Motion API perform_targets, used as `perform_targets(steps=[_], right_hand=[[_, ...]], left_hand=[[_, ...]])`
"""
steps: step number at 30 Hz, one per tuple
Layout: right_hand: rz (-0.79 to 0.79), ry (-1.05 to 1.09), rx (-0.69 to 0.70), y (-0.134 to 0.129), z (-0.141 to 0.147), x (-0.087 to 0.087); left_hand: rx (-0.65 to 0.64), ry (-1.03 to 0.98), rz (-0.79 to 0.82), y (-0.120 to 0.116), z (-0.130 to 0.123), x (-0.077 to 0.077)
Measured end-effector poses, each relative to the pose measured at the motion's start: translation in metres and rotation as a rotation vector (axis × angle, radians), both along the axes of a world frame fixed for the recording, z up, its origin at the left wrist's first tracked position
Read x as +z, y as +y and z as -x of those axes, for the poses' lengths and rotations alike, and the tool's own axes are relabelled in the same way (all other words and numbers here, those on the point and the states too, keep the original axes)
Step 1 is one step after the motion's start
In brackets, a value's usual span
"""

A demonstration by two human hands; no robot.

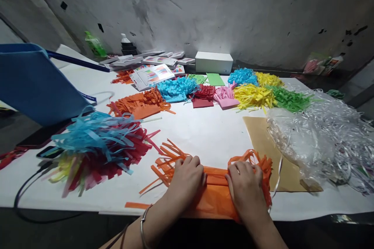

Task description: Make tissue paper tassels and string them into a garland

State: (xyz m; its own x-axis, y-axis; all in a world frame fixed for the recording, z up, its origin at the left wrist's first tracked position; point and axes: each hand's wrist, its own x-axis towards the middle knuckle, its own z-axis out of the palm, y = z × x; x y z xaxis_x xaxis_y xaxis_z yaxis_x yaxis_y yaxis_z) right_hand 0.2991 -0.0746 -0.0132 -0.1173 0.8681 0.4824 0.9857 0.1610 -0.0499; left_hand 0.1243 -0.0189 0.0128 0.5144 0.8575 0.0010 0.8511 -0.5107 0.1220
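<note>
A sheet of orange tissue paper with fringed strips at both ends lies at the table's front edge. Its middle shows flat folds running from side to side. My left hand has its fingers curled over the paper's left part, beside the loose strips. On the right part, my right hand grips the paper the same way, with the fringe bunched just beyond it. Both thumbs point inward along the fold. A single orange strip lies near my left wrist.
Blue and red fringed tissue tassels lie at left by a blue bag and a cable. Coloured tissue bundles, printed packs and a white box line the back. Clear plastic covers brown paper at right.
</note>
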Motion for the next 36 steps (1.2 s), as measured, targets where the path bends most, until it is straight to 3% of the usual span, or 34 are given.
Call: perform_targets(steps=[3, 5, 7, 11, 15, 19, 24, 28, 32, 34, 36], right_hand=[[-0.003, 0.120, 0.231, -0.003, 0.002, 0.001], [-0.005, 0.130, 0.307, -0.004, 0.003, -0.002], [-0.018, 0.136, 0.310, -0.004, 0.002, -0.004], [-0.015, 0.280, 0.292, -0.005, 0.006, -0.005], [-0.057, 0.182, 0.313, -0.005, 0.014, -0.006], [-0.092, 0.135, 0.367, -0.009, 0.006, -0.011], [-0.083, 0.325, 0.361, -0.020, -0.014, -0.017], [-0.023, 0.421, 0.187, -0.021, -0.007, -0.015], [-0.028, 0.329, -0.029, -0.016, 0.008, -0.010], [-0.055, 0.270, 0.014, -0.014, 0.012, -0.009], [-0.057, 0.225, 0.148, -0.011, 0.012, -0.009]], left_hand=[[-0.007, 0.007, 0.040, 0.002, 0.000, 0.002], [-0.011, -0.031, 0.033, 0.004, 0.004, 0.000], [-0.067, -0.128, -0.057, 0.004, 0.011, -0.007], [-0.312, -0.315, -0.335, 0.001, 0.020, -0.025], [-0.378, -0.392, -0.363, -0.001, 0.020, -0.030], [-0.372, -0.387, -0.284, -0.002, 0.027, -0.026], [-0.316, -0.355, -0.178, -0.006, 0.034, -0.028], [-0.154, -0.170, -0.121, -0.009, 0.022, -0.020], [-0.067, -0.048, -0.064, -0.006, 0.009, -0.007], [-0.081, -0.051, -0.050, -0.004, 0.008, -0.005], [-0.109, -0.068, -0.053, -0.002, 0.010, -0.007]])
